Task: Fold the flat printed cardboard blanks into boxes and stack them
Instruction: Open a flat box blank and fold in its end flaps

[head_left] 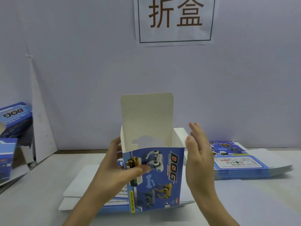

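Observation:
A blue printed box (pixel 164 176) with robot-dog pictures stands upright in front of me, its top open and its white lid flap (pixel 147 115) raised at the back. My left hand (pixel 120 167) grips the box's left corner, thumb across the printed front. My right hand (pixel 197 154) is flat with straight fingers beside the box's right wall, next to the white side flap (pixel 180 136). Under the box lie flat blanks (pixel 78 191), white side up. A stack of flat printed blanks (pixel 244 162) rests at the right.
Folded blue boxes (pixel 13 126) are piled at the far left beside a leaning white board (pixel 40 124). A white wall with a paper sign (pixel 175 20) closes the back of the white table (pixel 32 207).

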